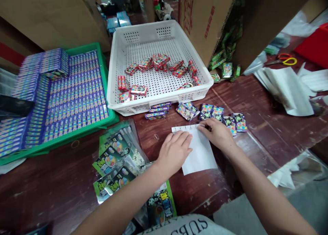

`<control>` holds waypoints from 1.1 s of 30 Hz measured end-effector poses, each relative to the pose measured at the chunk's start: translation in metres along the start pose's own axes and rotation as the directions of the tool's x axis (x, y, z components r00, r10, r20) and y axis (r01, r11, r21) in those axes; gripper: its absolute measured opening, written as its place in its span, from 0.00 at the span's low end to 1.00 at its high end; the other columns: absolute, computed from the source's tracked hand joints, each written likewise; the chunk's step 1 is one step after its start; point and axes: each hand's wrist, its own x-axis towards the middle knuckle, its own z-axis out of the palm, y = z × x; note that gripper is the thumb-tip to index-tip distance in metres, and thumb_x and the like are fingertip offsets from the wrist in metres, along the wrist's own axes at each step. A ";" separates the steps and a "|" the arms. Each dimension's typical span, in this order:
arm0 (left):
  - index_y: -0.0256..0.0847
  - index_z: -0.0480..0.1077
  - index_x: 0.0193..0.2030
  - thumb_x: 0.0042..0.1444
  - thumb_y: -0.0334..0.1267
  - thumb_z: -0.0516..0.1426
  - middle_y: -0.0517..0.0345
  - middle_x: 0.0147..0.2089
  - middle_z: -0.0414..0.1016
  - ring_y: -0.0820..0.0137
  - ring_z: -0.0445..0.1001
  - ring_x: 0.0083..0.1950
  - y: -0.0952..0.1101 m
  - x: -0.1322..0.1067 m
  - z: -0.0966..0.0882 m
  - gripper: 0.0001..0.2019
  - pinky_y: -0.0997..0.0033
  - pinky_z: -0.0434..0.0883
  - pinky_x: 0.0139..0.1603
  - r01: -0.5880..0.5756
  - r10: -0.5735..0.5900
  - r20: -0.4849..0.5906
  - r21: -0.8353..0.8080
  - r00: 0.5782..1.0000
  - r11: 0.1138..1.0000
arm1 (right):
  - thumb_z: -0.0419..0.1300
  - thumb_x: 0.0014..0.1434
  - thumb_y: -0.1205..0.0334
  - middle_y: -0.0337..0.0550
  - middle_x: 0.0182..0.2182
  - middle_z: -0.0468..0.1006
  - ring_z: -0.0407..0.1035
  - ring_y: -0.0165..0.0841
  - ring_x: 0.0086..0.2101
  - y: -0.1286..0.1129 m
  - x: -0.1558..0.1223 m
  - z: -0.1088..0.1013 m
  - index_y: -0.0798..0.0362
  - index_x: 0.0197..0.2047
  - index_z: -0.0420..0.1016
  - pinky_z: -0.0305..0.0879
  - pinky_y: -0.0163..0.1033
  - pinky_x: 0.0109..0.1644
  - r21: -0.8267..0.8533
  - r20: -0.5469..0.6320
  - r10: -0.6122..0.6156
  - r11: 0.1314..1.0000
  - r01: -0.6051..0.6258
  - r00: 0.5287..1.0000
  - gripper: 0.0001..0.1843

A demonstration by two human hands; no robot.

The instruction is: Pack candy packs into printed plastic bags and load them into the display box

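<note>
A white paper sheet (198,156) with a printed strip along its top edge lies on the dark red table. My left hand (175,149) rests flat across its left part, fingers stretched out. At the top right corner, my right hand (217,134) pinches the sheet's edge between thumb and fingers. Just beyond the sheet are several small purple packs (188,111), some in pairs, and a few more purple packs (158,111) on edge by the basket. Printed black-and-green pouches (115,160) are fanned out left of my left hand, partly under my forearm.
A white perforated basket (160,100) holds several red packs (161,60). To its left, a green tray (111,117) is filled with rows of purple packs. A cardboard box (202,19) stands behind right, near green packs (227,70). Yellow-handled scissors (289,60) and loose white paper (289,88) lie right.
</note>
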 end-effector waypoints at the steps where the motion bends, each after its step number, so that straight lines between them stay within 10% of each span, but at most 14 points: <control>1: 0.41 0.67 0.65 0.67 0.43 0.57 0.52 0.68 0.70 0.59 0.66 0.68 0.006 0.000 0.005 0.22 0.53 0.65 0.65 -0.002 0.001 0.035 0.022 0.999 1.000 | 0.61 0.64 0.51 0.45 0.46 0.80 0.75 0.42 0.42 0.000 0.000 -0.001 0.45 0.50 0.80 0.68 0.44 0.42 -0.043 -0.011 -0.021 0.999 0.021 1.000 0.15; 9: 0.42 0.67 0.66 0.68 0.46 0.54 0.56 0.77 0.54 0.57 0.62 0.69 0.007 0.005 0.005 0.22 0.46 0.63 0.62 -0.006 -0.005 0.119 0.092 0.993 0.996 | 0.59 0.68 0.54 0.44 0.47 0.77 0.75 0.39 0.44 0.007 -0.001 -0.015 0.43 0.48 0.82 0.70 0.42 0.38 -0.237 -0.042 -0.278 0.936 0.261 0.960 0.11; 15: 0.42 0.67 0.65 0.67 0.45 0.55 0.55 0.75 0.60 0.57 0.64 0.67 0.001 -0.004 -0.008 0.22 0.47 0.60 0.62 -0.085 0.083 0.214 0.001 0.973 0.996 | 0.62 0.66 0.57 0.47 0.44 0.78 0.74 0.39 0.44 0.011 0.004 -0.026 0.47 0.43 0.83 0.71 0.46 0.51 -0.010 -0.258 -0.404 0.909 0.416 0.877 0.09; 21: 0.43 0.67 0.65 0.66 0.44 0.57 0.54 0.75 0.59 0.56 0.62 0.68 0.001 -0.011 -0.007 0.22 0.45 0.57 0.63 -0.079 0.087 0.223 -0.046 0.971 0.996 | 0.62 0.66 0.61 0.41 0.42 0.85 0.72 0.43 0.44 -0.006 0.000 -0.006 0.45 0.67 0.68 0.70 0.50 0.50 0.020 0.070 -0.401 0.916 0.400 0.913 0.27; 26: 0.44 0.67 0.64 0.66 0.42 0.58 0.55 0.74 0.62 0.57 0.62 0.69 -0.003 -0.013 -0.018 0.21 0.46 0.57 0.64 -0.099 0.128 0.200 -0.149 0.971 0.984 | 0.64 0.64 0.61 0.39 0.39 0.85 0.76 0.40 0.40 -0.020 -0.025 -0.017 0.40 0.70 0.63 0.67 0.54 0.55 0.149 -0.125 -0.407 0.894 0.422 0.905 0.33; 29: 0.46 0.67 0.64 0.69 0.39 0.55 0.54 0.72 0.65 0.60 0.64 0.69 -0.021 -0.039 -0.041 0.18 0.50 0.59 0.66 0.029 -0.018 0.049 -0.232 0.999 0.972 | 0.70 0.57 0.62 0.39 0.35 0.83 0.77 0.39 0.36 -0.025 -0.038 -0.033 0.40 0.70 0.62 0.70 0.53 0.53 0.382 -0.237 -0.299 0.846 0.371 0.925 0.41; 33: 0.41 0.74 0.53 0.69 0.37 0.53 0.50 0.54 0.79 0.61 0.73 0.56 -0.044 -0.101 -0.061 0.12 0.55 0.67 0.59 0.319 -0.319 0.061 -0.359 0.946 0.877 | 0.72 0.56 0.63 0.38 0.34 0.81 0.77 0.37 0.35 -0.054 -0.055 -0.034 0.40 0.69 0.65 0.75 0.48 0.47 0.660 -0.065 -0.198 0.726 0.191 0.978 0.40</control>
